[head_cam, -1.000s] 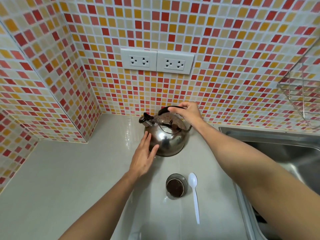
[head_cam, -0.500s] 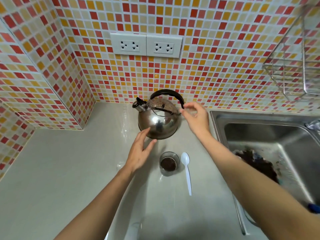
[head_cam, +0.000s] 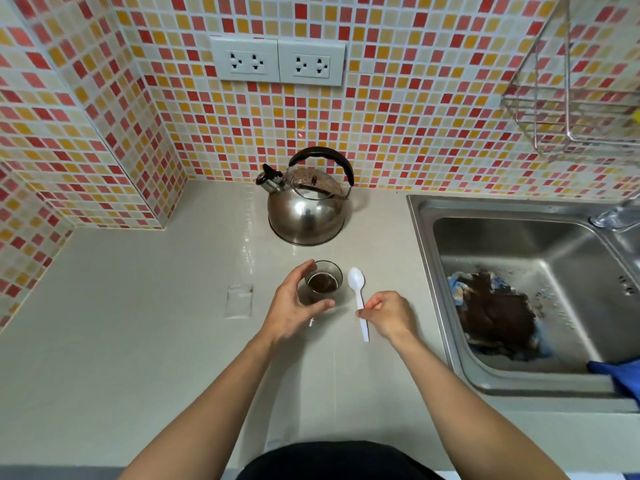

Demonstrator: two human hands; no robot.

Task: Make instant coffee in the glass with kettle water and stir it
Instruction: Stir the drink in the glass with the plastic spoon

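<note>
A small glass [head_cam: 323, 282] with dark coffee in its bottom stands on the pale counter [head_cam: 138, 341], in front of the steel kettle [head_cam: 306, 213]. The kettle has a black handle and sits by the tiled wall, untouched. My left hand [head_cam: 294, 306] curls around the glass's left side, with a fingertip at the rim and the thumb along the near side. A white plastic spoon [head_cam: 358, 292] lies just right of the glass, bowl pointing away. My right hand [head_cam: 388, 315] pinches the spoon's handle near its middle while the spoon rests on the counter.
A steel sink [head_cam: 429, 258] opens to the right, holding a dark-stained cloth [head_cam: 495, 313] and a blue item [head_cam: 620, 372]. A wire rack [head_cam: 571, 112] hangs at upper right. A clear empty sachet [head_cam: 239, 299] lies left of the glass. Twin sockets [head_cam: 277, 62] sit above the kettle.
Both hands have left the kettle and come down toward me. The left now wraps the glass and the right has taken hold of the spoon's handle. The kettle stays put.
</note>
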